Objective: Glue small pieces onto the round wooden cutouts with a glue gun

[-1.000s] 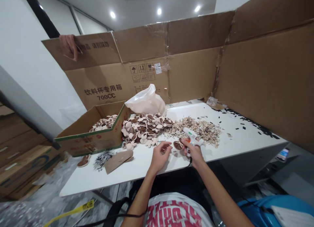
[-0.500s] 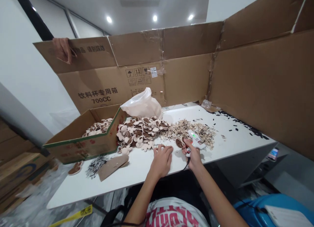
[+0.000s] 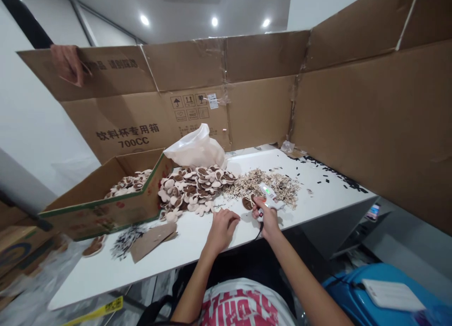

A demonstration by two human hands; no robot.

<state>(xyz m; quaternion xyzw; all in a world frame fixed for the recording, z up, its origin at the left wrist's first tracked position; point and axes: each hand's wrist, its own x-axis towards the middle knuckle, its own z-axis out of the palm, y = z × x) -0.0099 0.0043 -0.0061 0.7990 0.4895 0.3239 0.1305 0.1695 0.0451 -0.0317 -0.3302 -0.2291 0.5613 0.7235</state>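
My right hand [image 3: 267, 218] is closed around a white handheld device [image 3: 270, 194] with a lit green display and a black cable. A brown piece with a pale edge [image 3: 248, 202] is at its fingertips. To the left, my left hand [image 3: 221, 227] rests on the white table [image 3: 226, 247] with its fingers bent together; whatever they may hold is hidden. Behind my hands lies a heap of small pale sticks or strips [image 3: 282, 188]. Left of it is a pile of pink and brown flower-like felt pieces [image 3: 192, 187].
An open cardboard box [image 3: 106, 215] of similar pieces stands left, near a white plastic bag [image 3: 197, 147]. Cardboard walls [image 3: 261, 109] enclose the back and right. Another person's hand [image 3: 68, 65] holds the top left edge. Brown card [image 3: 151, 241] lies front left.
The view has shifted, so most things appear farther left. My left hand's fingers look more drawn in, while my right hand keeps its grip on the device.
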